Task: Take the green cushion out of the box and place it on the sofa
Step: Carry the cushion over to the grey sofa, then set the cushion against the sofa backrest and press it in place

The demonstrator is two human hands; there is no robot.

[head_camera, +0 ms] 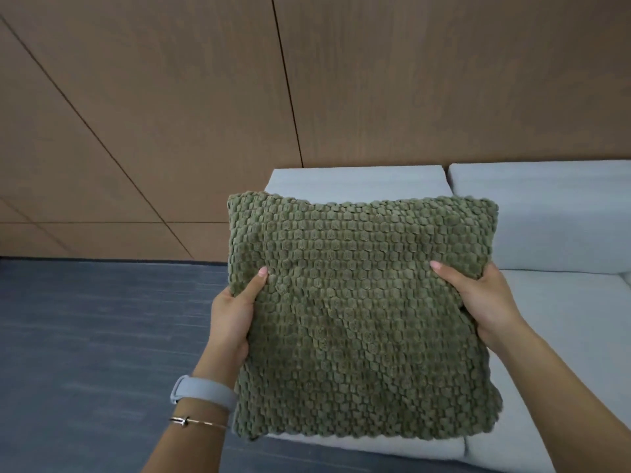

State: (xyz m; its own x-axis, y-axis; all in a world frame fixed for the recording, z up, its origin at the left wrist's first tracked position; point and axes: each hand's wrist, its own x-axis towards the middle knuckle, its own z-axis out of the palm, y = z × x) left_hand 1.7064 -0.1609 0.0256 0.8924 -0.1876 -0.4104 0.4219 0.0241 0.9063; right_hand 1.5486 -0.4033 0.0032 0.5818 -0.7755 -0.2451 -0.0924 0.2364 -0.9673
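The green cushion [362, 312], square with a knobbly woven surface, is held up in front of me over the left end of the light grey sofa [563, 322]. My left hand [234, 312] grips its left edge, thumb on the front face. On the opposite edge my right hand [485, 298] holds it the same way. The cushion hides most of the sofa's left seat and part of the back cushion behind it. No box is in view.
A brown wood-panelled wall [170, 114] rises behind the sofa. Dark blue-grey carpet [85, 353] covers the floor to the left. The sofa's right seat and back cushion [546, 213] are bare. A grey band and thin bracelet sit on my left wrist.
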